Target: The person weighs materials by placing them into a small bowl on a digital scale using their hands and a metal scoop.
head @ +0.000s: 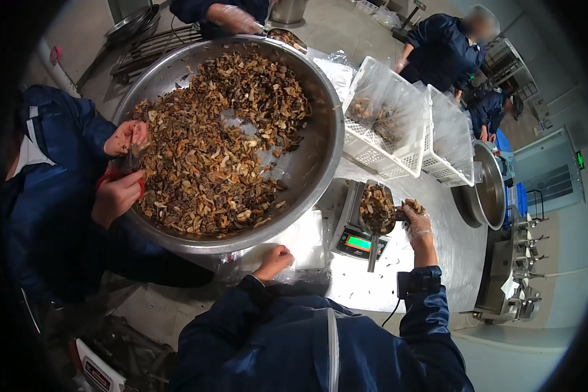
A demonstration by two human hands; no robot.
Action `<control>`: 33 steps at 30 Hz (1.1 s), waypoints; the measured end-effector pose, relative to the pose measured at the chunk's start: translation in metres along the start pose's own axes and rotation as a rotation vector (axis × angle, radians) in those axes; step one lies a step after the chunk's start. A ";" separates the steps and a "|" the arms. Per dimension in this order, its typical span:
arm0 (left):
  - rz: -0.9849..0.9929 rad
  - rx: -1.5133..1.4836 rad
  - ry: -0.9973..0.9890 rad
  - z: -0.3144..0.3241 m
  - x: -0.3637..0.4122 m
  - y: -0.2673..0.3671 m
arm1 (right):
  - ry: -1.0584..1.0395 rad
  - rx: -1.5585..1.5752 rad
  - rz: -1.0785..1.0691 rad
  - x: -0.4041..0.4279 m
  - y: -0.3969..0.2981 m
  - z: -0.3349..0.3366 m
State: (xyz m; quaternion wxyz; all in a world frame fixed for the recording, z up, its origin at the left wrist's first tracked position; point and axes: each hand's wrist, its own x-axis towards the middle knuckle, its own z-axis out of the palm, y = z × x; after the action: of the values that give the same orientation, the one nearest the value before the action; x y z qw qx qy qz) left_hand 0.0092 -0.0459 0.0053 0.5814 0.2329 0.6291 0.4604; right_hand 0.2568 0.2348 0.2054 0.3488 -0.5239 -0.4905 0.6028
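Observation:
My right hand (418, 223), in a clear plastic glove, holds a clump of brown food pieces (413, 205) just right of a metal scoop (373, 240). The scoop is loaded with more such pieces (376, 203) and sits on a digital scale (342, 235), its handle towards me. The scale's display glows green. My bare left hand (274, 264) is curled at the table's near edge, beside a stack of clear plastic bags (307, 240); nothing shows in its fingers. A wide steel basin (323, 169) of brown, sliced, mushroom-like pieces (210, 152) stands ahead to the left.
At left a co-worker's hands (117, 196) hold red-handled scissors (141, 188) over the basin. Another gloved hand (235, 19) with a scoop (286, 38) is at its far rim. White plastic crates (387, 159) with bags stand beyond the scale. A steel bowl (490, 186) is farther right.

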 end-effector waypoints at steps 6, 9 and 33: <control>0.001 -0.039 -0.016 -0.001 -0.003 0.004 | 0.038 0.067 0.052 0.005 0.008 -0.007; 0.000 -0.090 -0.007 0.000 -0.004 0.003 | 0.021 0.109 0.075 0.003 0.004 -0.004; -0.005 -0.161 -0.071 -0.004 0.003 -0.010 | -0.075 0.262 0.033 -0.007 -0.013 0.004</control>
State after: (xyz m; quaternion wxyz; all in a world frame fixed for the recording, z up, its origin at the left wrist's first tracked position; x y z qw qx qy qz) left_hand 0.0075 -0.0499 -0.0052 0.6213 0.1999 0.5696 0.4996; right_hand 0.2535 0.2313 0.2192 0.3857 -0.4590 -0.4116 0.6864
